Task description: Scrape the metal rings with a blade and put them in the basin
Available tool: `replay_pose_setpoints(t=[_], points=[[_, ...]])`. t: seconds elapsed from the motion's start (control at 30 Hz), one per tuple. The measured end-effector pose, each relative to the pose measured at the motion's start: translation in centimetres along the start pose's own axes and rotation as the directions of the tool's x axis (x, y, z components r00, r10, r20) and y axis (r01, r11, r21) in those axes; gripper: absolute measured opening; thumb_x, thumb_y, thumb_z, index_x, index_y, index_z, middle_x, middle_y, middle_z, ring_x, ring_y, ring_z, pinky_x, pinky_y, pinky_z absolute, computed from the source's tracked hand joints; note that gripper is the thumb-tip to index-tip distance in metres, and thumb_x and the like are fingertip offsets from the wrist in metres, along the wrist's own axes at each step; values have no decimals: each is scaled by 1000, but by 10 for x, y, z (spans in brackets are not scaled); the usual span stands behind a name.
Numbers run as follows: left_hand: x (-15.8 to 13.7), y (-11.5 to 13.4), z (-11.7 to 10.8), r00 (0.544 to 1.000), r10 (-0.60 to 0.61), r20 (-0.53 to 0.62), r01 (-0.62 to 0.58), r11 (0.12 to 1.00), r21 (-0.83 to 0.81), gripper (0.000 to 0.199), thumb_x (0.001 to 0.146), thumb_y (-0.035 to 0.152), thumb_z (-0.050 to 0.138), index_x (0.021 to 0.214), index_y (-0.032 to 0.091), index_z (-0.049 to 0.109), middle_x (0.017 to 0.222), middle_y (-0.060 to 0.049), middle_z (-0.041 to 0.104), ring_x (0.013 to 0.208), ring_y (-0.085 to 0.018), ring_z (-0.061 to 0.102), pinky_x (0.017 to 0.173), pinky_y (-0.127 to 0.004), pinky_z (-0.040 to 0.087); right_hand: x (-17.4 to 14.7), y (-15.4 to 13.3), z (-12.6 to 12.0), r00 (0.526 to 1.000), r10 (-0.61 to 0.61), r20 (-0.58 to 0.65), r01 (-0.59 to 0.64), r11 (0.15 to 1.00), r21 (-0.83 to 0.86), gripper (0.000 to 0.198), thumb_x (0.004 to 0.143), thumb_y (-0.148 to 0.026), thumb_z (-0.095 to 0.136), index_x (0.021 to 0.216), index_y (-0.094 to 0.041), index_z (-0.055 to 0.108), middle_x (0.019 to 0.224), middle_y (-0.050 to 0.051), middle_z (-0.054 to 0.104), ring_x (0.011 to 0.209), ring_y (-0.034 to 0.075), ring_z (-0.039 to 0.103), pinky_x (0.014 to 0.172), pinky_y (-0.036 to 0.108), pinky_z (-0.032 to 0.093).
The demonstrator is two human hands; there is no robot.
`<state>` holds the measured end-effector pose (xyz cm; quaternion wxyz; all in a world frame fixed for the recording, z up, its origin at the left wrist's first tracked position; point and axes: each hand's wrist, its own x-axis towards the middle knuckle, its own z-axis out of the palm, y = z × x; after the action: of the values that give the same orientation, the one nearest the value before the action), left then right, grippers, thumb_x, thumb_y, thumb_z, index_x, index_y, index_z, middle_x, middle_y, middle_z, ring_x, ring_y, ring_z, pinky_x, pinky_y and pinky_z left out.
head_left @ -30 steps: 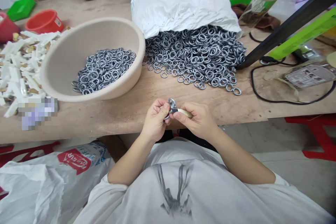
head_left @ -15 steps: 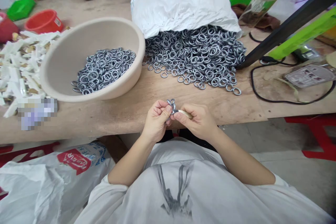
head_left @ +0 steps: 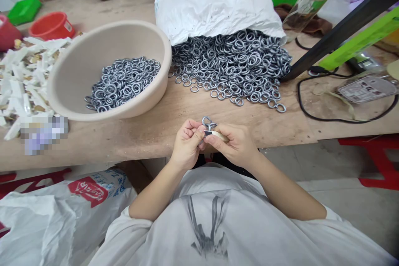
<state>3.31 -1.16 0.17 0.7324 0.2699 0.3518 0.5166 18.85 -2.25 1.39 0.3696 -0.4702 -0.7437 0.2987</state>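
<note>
My left hand (head_left: 186, 143) is closed, pinching several joined grey rings (head_left: 206, 121) at the table's front edge. Closed around the pale handle of a small knife (head_left: 220, 136) is my right hand (head_left: 239, 143). The short dark blade lies against the rings by my left thumb; exactly where it touches them I cannot tell. Beyond my hands, a heap of grey rings (head_left: 230, 68) spills from a white sack (head_left: 215, 8). More grey rings (head_left: 124, 81) lie in a large beige basin (head_left: 75, 66) to the left.
White strips and scraps (head_left: 18, 79) cover the table's left side, with a red bowl (head_left: 51, 25) behind them. On the right, a slanting black bar (head_left: 339, 29), a cable (head_left: 301, 99) and a labelled clear bag (head_left: 368, 89) lie close by. A white bag (head_left: 56, 216) stands below the table at left.
The rings at my left fingertips have shifted and spread to the right, and more of the blade shows. Both hands stay in nearly the same place.
</note>
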Motion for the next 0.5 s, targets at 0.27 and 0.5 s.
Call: replay_pose_setpoints(t=[0.27, 0.5], points=[[-6, 4, 3, 997, -60, 51, 57, 997, 54, 43, 70, 39, 88, 79, 18, 52, 55, 5, 61, 43, -4, 49, 40, -13, 32, 12, 25, -11, 951, 194, -241, -153, 972, 180, 51, 95, -60, 54, 62, -20, 51, 56, -4, 41, 54, 10, 39, 54, 26, 31], [1, 2, -1, 997, -53, 52, 47, 994, 98, 43, 69, 43, 88, 81, 18, 55, 60, 4, 62, 47, -5, 54, 41, -13, 31, 21, 13, -10, 970, 241, -26, -208, 884, 420, 49, 77, -68, 72, 85, -19, 68, 74, 1, 63, 68, 14, 54, 63, 27, 42]])
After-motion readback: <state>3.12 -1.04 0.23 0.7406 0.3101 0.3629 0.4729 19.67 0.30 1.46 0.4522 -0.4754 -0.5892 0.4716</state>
